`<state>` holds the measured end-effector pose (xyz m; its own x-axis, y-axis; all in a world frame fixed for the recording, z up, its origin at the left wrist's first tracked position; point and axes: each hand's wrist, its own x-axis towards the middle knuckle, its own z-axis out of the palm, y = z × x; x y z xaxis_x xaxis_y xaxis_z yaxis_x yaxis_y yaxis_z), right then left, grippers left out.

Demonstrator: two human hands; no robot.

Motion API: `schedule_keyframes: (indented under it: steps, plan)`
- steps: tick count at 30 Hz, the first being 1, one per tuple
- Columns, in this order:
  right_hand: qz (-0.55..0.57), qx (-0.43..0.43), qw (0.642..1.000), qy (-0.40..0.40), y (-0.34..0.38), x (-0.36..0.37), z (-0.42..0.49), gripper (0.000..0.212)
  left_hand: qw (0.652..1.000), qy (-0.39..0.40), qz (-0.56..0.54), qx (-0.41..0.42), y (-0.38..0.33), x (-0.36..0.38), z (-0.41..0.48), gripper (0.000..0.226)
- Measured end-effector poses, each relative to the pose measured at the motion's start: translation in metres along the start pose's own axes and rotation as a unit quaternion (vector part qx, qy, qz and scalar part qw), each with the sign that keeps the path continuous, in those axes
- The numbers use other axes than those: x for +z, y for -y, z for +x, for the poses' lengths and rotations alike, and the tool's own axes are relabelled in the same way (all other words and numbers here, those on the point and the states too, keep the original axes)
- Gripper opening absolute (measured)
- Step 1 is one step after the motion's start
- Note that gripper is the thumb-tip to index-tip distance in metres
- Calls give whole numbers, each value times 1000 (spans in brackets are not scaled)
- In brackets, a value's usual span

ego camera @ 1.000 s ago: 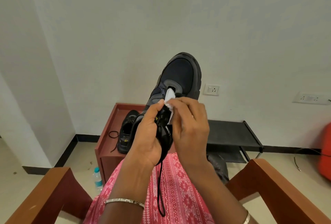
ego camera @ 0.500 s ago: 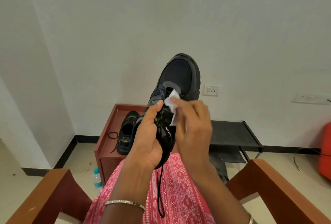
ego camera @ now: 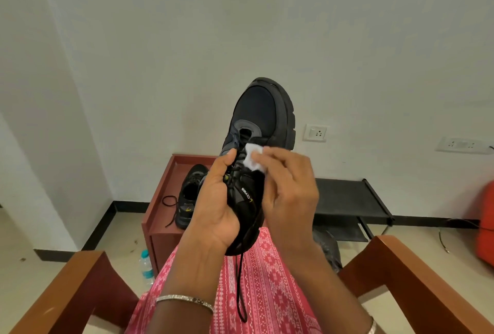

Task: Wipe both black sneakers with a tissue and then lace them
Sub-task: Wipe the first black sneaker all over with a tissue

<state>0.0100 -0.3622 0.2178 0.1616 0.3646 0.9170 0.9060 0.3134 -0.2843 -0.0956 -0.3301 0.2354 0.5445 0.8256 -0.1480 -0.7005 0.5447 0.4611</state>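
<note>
A black sneaker (ego camera: 263, 114) is held up over my lap, toe pointing away. My left hand (ego camera: 213, 200) grips its heel and left side, thumb up by the eyelets. My right hand (ego camera: 288, 186) pinches a white tissue (ego camera: 252, 157) and presses it on the tongue area near the eyelets. A black lace (ego camera: 240, 288) hangs from the held sneaker down over my pink patterned lap. The second black sneaker (ego camera: 191, 194) stands on a low red-brown table (ego camera: 157, 216), with a loose black lace (ego camera: 169, 204) beside it.
Wooden chair arms (ego camera: 69, 291) flank my lap on both sides. A black metal rack (ego camera: 347, 200) stands by the wall on the right. A small water bottle (ego camera: 145, 264) sits on the floor beside the table. An orange object (ego camera: 486, 226) is at the far right.
My right hand has slid the tissue slightly up and to the right along the sneaker's lacing area. The left hand keeps its hold on the heel.
</note>
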Motion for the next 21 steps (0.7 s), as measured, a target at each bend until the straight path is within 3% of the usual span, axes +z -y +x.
schedule_keyframes:
  steps: [5,12,15,18,21]
  plan:
    - [56,-22,995,76,23,-9,-52,27,999,4,-18,-27,-8,-1,1,48]
    - [19,-25,999,38,14,7,-17,28,999,-3,-35,28,-2,-4,2,37]
    - [9,-25,997,78,20,4,-17,33,999,-4,-25,35,-1,-6,1,39]
    - [86,-4,988,127,34,-8,-43,34,1000,-3,-30,-8,-6,-5,2,47]
    - [128,2,984,121,40,-16,-63,32,998,-14,-56,-37,-9,-1,1,46]
